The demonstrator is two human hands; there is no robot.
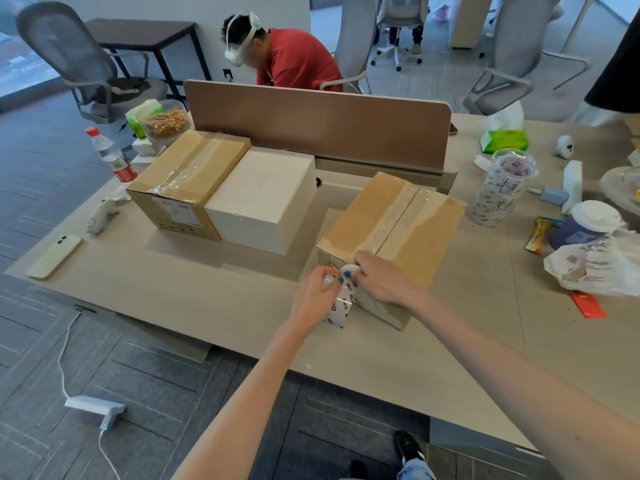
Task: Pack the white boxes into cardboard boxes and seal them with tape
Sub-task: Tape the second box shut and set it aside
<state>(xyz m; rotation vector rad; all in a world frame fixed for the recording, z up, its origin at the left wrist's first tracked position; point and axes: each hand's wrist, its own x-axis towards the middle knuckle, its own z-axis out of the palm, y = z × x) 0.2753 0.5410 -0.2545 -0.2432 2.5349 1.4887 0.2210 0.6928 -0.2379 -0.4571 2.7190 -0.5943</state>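
Near the desk's (242,327) front edge, both hands, left hand (313,299) and right hand (382,284), pinch the tape (341,306) at the cardboard box's (398,220) front (it might wrinkle if pulled crooked).

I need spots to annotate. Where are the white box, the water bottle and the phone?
white box (265,188), head view, top face
water bottle (112,157), head view, label area
phone (55,256), head view, back

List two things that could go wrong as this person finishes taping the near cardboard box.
1. The tape strip hanging between the left hand and right hand may stick to itself.
2. The near cardboard box sits close to the desk edge; pressing could push it off.
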